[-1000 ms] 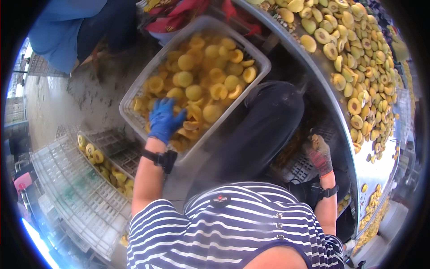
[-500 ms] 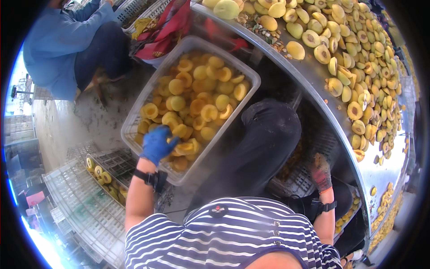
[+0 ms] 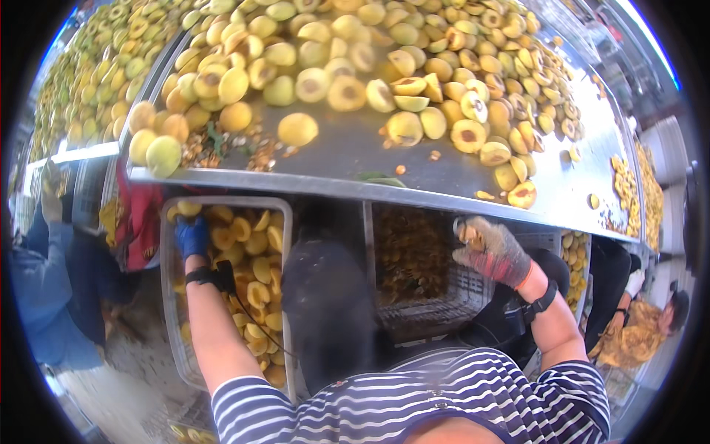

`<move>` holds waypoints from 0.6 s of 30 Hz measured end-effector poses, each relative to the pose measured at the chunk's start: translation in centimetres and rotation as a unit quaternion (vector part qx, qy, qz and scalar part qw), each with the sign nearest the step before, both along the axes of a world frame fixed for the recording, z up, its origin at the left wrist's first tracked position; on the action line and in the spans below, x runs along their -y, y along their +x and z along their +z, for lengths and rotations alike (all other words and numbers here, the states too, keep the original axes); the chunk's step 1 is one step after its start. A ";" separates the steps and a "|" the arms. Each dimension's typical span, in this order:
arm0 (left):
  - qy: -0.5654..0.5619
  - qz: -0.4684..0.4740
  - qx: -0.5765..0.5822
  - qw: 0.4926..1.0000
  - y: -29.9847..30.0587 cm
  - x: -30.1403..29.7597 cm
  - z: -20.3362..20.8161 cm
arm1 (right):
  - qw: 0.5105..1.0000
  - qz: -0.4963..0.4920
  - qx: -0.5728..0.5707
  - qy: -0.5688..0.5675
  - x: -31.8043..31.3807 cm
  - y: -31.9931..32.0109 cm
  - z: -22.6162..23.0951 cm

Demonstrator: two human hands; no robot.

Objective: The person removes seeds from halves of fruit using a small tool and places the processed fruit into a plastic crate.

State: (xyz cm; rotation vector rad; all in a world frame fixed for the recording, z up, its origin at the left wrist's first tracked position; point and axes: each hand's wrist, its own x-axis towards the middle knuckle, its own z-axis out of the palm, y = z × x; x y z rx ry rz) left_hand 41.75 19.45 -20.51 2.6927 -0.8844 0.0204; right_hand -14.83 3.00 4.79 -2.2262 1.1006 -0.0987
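Note:
My left hand [image 3: 192, 238], in a blue glove, is at the far left corner of a clear plastic bin [image 3: 287, 255] filled with yellow peach halves [image 3: 257, 294]. Its fingers curl against a peach half [image 3: 189, 209] at the far rim; the grip is partly hidden. My right hand [image 3: 499, 255], in a grey knitted glove with a red palm, is raised beside the table edge. Its fingers are bent around a small thing with a dark, curved edge, which I cannot make out. Below it is a crate [image 3: 473, 288] of brown stones and scraps.
A metal table [image 3: 325, 152] heaped with peach halves runs across the front, its raised edge [image 3: 281, 180] above the bin. My knee [image 3: 329, 296] is between bin and crate. One person in blue [image 3: 44, 296] is at left, another [image 3: 636, 333] at far right.
The view has swung right toward the table. My left hand has moved from the bin's near end to its far corner. My right hand has risen from beside my leg to above the crate.

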 end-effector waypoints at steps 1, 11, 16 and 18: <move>-0.015 -0.012 -0.021 1.000 -0.6 0.3 0.3 | 0.999 -0.004 0.048 -0.003 0.7 0.3 1.1; -0.258 -0.035 -0.362 0.895 -13.6 1.2 22.9 | 0.987 0.092 0.113 -0.072 12.5 15.6 4.6; -0.427 -0.195 -0.386 0.794 -18.1 2.9 28.8 | 0.949 0.266 -0.045 -0.161 12.8 26.1 1.6; -0.416 -0.197 -0.389 0.798 -19.7 3.7 29.8 | 0.947 0.253 -0.112 -0.164 11.8 27.7 0.8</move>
